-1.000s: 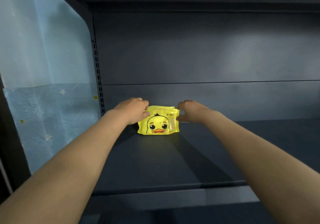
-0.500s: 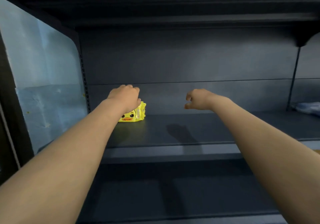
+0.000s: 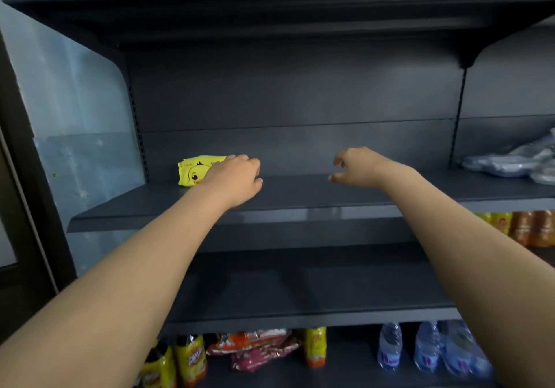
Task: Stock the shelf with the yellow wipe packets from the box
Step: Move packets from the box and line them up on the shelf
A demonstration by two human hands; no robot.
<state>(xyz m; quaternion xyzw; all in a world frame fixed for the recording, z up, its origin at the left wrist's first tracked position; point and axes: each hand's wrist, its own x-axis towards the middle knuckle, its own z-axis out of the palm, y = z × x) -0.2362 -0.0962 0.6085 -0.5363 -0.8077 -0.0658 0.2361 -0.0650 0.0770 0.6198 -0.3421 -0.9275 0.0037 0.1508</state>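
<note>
A small stack of yellow wipe packets (image 3: 193, 173), printed with a cartoon duck, stands at the back left corner of the dark shelf (image 3: 330, 192), close to the left upright. The left hand (image 3: 234, 179) is at the right end of the stack and hides that end from the head view. Its fingers (image 3: 240, 159) are curled with the knuckles toward the camera, and whether they grip the packets, only touch them or sit just in front cannot be told. The right hand (image 3: 357, 167) hovers over the middle of the same shelf, well apart from the stack, its fingers loosely curled around nothing. The box is out of view, so how many packets remain in it is unknown. Since the stack fills only one corner of a long shelf, the job looks to be at an early stage: one batch is placed, and most of the stocking probably lies ahead, with further trips to the box. Water bottles (image 3: 390, 347) and snack bags (image 3: 252, 348) sit on the bottom level, and grey wrapped packs (image 3: 510, 162) lie in the bay to the right.
</note>
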